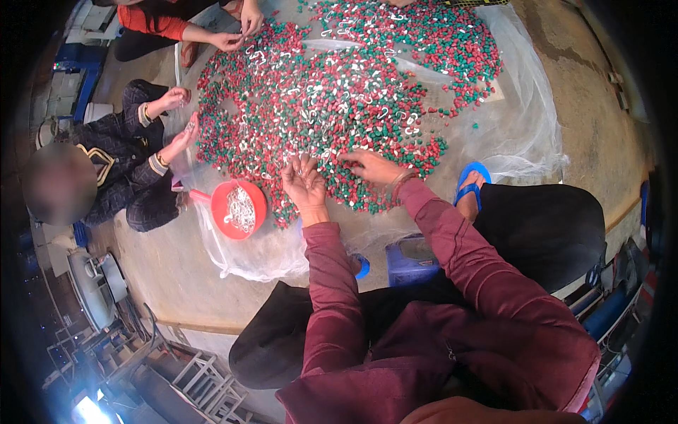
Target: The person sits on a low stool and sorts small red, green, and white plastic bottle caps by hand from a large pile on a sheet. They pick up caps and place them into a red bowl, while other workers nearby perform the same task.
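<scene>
Reaching over coloured pieces, the right hand has loosely parted fingers, the left hand half-curled.

Floor beneath sheet; coloured pieces atop

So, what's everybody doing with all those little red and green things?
Someone in dark red sleeves has the left hand palm up over small red, green and white pieces; the right hand is just above them. They're spread on a see-through sheet. A red bowl with white bits stands beside the left hand. Another person sits on the left.
</scene>
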Tool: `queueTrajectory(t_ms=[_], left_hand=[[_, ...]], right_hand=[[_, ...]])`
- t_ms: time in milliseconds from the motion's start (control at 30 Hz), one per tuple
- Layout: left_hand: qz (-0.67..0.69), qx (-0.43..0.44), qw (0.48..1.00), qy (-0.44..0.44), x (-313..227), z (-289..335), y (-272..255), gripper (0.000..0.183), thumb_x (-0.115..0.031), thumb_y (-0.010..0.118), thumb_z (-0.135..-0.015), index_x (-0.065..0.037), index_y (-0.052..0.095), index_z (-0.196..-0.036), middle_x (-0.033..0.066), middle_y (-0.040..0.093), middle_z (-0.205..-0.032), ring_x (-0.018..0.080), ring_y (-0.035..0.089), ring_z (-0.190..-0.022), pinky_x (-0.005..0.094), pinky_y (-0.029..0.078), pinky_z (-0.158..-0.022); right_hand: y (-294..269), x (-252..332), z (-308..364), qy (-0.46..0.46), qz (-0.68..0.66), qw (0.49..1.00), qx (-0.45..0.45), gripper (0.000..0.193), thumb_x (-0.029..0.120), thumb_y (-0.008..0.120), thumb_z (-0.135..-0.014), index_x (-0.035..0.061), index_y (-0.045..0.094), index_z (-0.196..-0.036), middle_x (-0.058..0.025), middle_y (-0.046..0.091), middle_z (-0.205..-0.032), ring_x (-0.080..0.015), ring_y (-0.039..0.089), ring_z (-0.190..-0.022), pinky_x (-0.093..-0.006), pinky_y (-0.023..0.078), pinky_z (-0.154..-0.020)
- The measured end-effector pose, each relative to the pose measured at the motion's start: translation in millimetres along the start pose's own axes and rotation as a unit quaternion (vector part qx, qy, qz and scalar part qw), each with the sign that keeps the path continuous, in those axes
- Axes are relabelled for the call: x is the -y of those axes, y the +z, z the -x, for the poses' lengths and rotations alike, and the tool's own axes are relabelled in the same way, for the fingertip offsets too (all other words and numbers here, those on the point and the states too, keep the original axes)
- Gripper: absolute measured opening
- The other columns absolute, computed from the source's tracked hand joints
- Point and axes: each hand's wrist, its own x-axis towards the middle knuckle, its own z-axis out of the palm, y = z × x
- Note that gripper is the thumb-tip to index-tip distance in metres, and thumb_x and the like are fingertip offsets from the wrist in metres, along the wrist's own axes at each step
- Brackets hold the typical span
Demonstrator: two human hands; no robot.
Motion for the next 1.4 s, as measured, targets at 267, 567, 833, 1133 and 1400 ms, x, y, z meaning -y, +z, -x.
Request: queueTrajectory(t_ms=[267, 567, 833, 1133, 1400], left_hand=[[-0.335, -0.119, 0.935, 0.012, -31.0, -10.3, -13.2, 0.02, -0.011, 0.059, -0.09, -0.013, 0.046, -0.075, -0.0048, 0.037, -0.063, 0.0045, 0.032, -0.047, 0.0173, 0.021, -0.035], [-0.934, -0.194, 0.3, 0.018, -4.2, -26.2, -80.6, 0.033, -0.024, 0.077, -0.069, 0.0, 0.067, -0.09, 0.0201, 0.066, -0.081, 0.0341, 0.065, -0.077, 0.042, 0.05, -0.072], [-0.916, -0.215, 0.339, 0.021, -7.0, -22.1, -64.8, 0.038, -0.037, 0.072, -0.075, 0.0, 0.066, -0.078, 0.0212, 0.065, -0.072, 0.0359, 0.064, -0.072, 0.0413, 0.049, -0.068], [-0.204, -0.083, 0.975, 0.015, -6.6, -6.3, -12.7, 0.031, -0.026, 0.055, -0.09, -0.011, 0.041, -0.067, -0.0012, 0.038, -0.066, 0.0103, 0.042, -0.062, 0.02, 0.029, -0.041], [-0.267, -0.04, 0.959, -0.086, 43.2, -36.6, 9.9, 0.023, -0.026, 0.063, -0.086, -0.008, 0.052, -0.076, 0.0023, 0.051, -0.077, 0.0136, 0.05, -0.067, 0.0203, 0.032, -0.043]], right_hand=[[-87.2, -46.3, -15.1, 0.064, -0.013, 0.961, -0.268, 0.034, 0.008, 0.054, -0.085, 0.0086, 0.06, -0.118, -0.0174, 0.065, -0.103, -0.0264, 0.064, -0.091, -0.0347, 0.049, -0.082], [-74.3, -94.5, -29.7, 0.142, 0.2, 0.932, -0.267, 0.036, 0.018, 0.065, -0.079, 0.0078, 0.061, -0.113, -0.0178, 0.062, -0.098, -0.0347, 0.059, -0.094, -0.0419, 0.046, -0.086], [-38.4, -67.9, -17.6, 0.147, 0.081, 0.982, -0.08, 0.029, 0.011, 0.066, -0.076, 0.0022, 0.061, -0.104, -0.0198, 0.061, -0.099, -0.0368, 0.059, -0.094, -0.0419, 0.047, -0.085], [-76.6, -44.1, -21.8, 0.124, -0.06, 0.987, -0.086, 0.061, 0.013, 0.07, -0.072, 0.0088, 0.05, -0.13, -0.0141, 0.064, -0.099, -0.0264, 0.062, -0.091, -0.0368, 0.048, -0.08], [-116.5, -124.6, 15.4, 0.304, 0.015, 0.931, -0.2, 0.043, 0.01, 0.068, -0.073, 0.0041, 0.062, -0.116, -0.0098, 0.068, -0.081, -0.0174, 0.063, -0.07, -0.0322, 0.05, -0.067]])
